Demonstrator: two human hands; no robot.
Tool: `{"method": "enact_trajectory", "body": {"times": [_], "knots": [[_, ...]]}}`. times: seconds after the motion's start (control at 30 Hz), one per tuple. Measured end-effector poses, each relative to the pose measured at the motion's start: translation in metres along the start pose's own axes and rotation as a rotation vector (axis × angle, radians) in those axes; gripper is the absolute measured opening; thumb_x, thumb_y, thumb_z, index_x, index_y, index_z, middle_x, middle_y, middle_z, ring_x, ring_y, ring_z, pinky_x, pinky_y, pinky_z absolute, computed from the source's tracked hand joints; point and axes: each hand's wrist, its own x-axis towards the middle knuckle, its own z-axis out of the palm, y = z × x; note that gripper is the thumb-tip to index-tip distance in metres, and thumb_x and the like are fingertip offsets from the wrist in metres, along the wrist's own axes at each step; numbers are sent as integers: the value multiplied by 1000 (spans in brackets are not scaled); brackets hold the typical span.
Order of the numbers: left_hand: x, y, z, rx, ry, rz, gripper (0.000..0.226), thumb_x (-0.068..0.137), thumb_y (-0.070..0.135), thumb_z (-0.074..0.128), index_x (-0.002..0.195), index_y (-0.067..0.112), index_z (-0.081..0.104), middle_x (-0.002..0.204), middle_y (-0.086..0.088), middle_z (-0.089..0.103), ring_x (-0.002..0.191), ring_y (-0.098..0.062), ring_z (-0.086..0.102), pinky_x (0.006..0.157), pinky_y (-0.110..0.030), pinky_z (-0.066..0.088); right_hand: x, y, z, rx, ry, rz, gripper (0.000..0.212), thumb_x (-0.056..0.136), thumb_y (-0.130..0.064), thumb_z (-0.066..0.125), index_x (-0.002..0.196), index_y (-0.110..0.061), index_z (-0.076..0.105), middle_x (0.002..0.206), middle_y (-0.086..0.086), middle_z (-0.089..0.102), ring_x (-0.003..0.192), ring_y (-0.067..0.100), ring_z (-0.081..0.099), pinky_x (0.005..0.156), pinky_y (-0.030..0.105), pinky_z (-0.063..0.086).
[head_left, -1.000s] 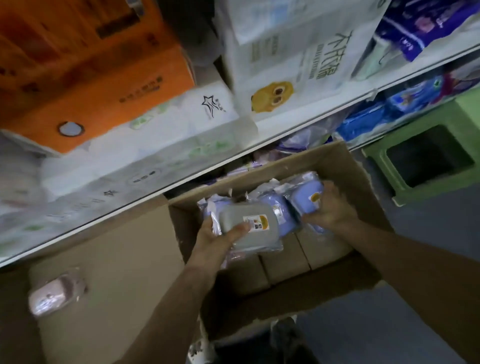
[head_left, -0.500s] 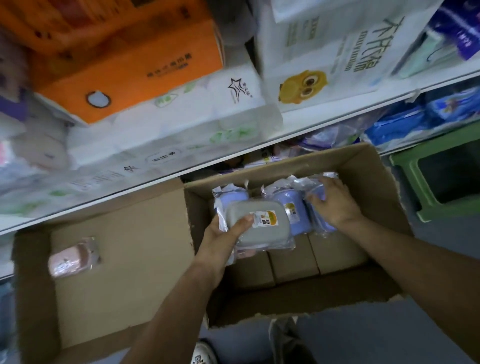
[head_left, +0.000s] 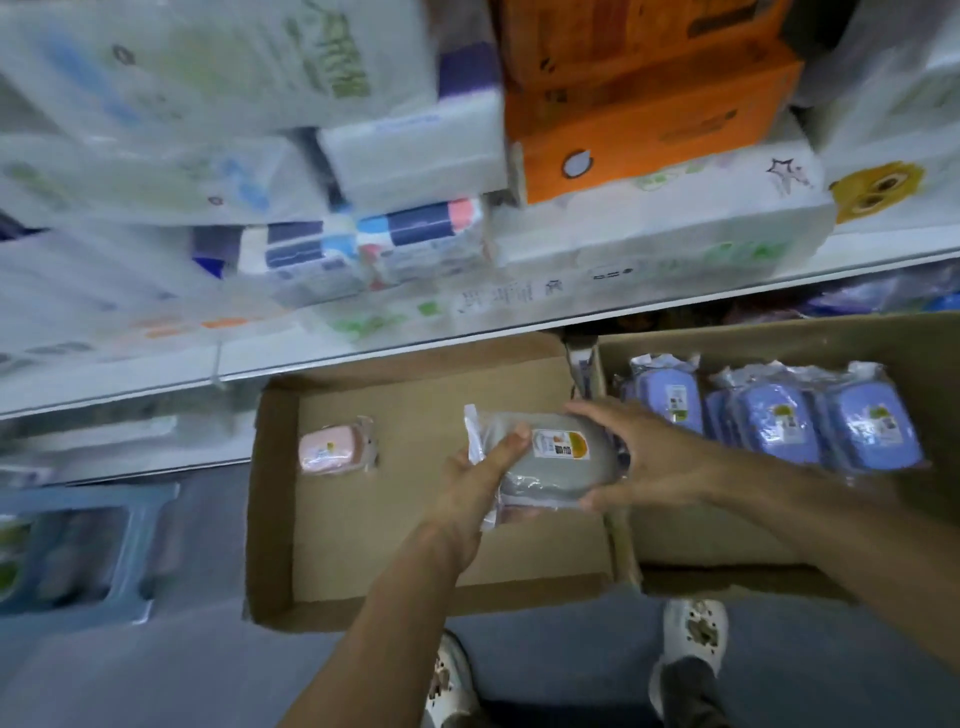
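Note:
A grey soap box (head_left: 550, 470) wrapped in clear plastic, with an orange and white label, hangs over the right part of a shallow cardboard tray (head_left: 363, 592). My left hand (head_left: 475, 493) grips its left end, thumb on top. My right hand (head_left: 654, 457) holds its right end, fingers curled round the edge. A pink wrapped soap box (head_left: 332, 449) lies alone in the tray at the left. Several blue wrapped soap boxes (head_left: 779, 421) stand in a deeper cardboard box (head_left: 727, 535) on the right.
A white shelf edge (head_left: 467, 332) runs above both boxes, loaded with tissue packs and an orange carton (head_left: 649, 135). A blue plastic stool (head_left: 78, 551) stands at the left on the grey floor. My two shoes (head_left: 691, 634) show below the boxes.
The grey soap box has moved left, out of the deep box and over the shallow tray. My right hand left the blue boxes and took hold of the grey box's right end.

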Motion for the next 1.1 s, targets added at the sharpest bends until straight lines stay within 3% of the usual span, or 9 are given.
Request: {"method": "enact_trajectory", "body": {"times": [0.13, 0.3, 0.43, 0.5, 0.6, 0.77, 0.9, 1.0, 1.1], "knots": [[-11, -10, -96, 12, -7, -32, 66, 67, 40, 86, 117, 9, 57, 100, -11, 74, 82, -24, 74, 65, -36, 59, 38, -62, 61, -199, -16, -29, 104, 61, -57, 80, 146, -36, 23, 135, -19, 30, 127, 6, 31, 107, 28, 32], [-6, -23, -188, 18, -24, -24, 63, 72, 41, 81, 121, 10, 58, 105, -14, 73, 85, -27, 74, 63, -34, 59, 81, -115, 130, -292, -5, -26, 96, 57, -59, 78, 137, -37, 29, 126, -17, 38, 115, 6, 37, 97, 34, 42], [16, -35, -225, 90, -39, -21, 35, 90, 48, 57, 113, 22, 63, 106, -5, 71, 94, -25, 69, 82, -40, 57, 101, -117, 161, -396, 59, 33, 91, 61, -56, 76, 135, -30, 30, 127, -9, 36, 114, 13, 37, 92, 37, 44], [38, -47, -242, 171, 26, -23, 36, 96, 47, 51, 124, 26, 57, 119, 1, 63, 103, -19, 61, 92, -40, 52, 107, -104, 164, -395, 83, 131, 87, 63, -54, 76, 133, -27, 31, 127, -5, 34, 115, 17, 38, 89, 36, 45], [80, -68, -270, 400, 90, 28, 55, 92, 45, 59, 143, 30, 43, 141, 3, 48, 119, -17, 53, 106, -42, 44, 123, -73, 157, -448, 116, 274, 86, 68, -52, 76, 135, -24, 29, 131, 1, 34, 118, 21, 37, 90, 36, 45], [160, -93, -308, 904, 126, 88, 57, 92, 41, 60, 145, 28, 42, 159, -2, 18, 144, -26, 26, 117, -40, 27, 177, -10, 145, -545, 149, 419, 88, 72, -46, 76, 139, -19, 26, 138, 7, 33, 124, 26, 37, 96, 38, 44], [222, -103, -326, 1451, 274, 498, 45, 92, 36, 55, 133, 18, 57, 157, -17, 25, 146, -41, 18, 117, -53, 18, 223, 44, 142, -596, 142, 460, 87, 73, -37, 78, 139, -15, 26, 138, 11, 31, 124, 30, 36, 94, 40, 45], [259, -116, -341, 1549, 141, 295, 68, 91, 51, 46, 149, 17, 37, 162, -16, -2, 148, -39, -10, 120, -49, -2, 250, 74, 144, -627, 129, 461, 90, 73, -31, 80, 142, -15, 25, 140, 11, 31, 126, 32, 33, 97, 43, 43], [276, -127, -354, 1552, 182, 387, 75, 87, 52, 47, 149, 11, 36, 162, -18, -1, 147, -42, -5, 117, -55, 6, 267, 94, 147, -635, 118, 468, 91, 73, -27, 79, 144, -15, 23, 142, 11, 31, 128, 33, 33, 99, 45, 43]]}}
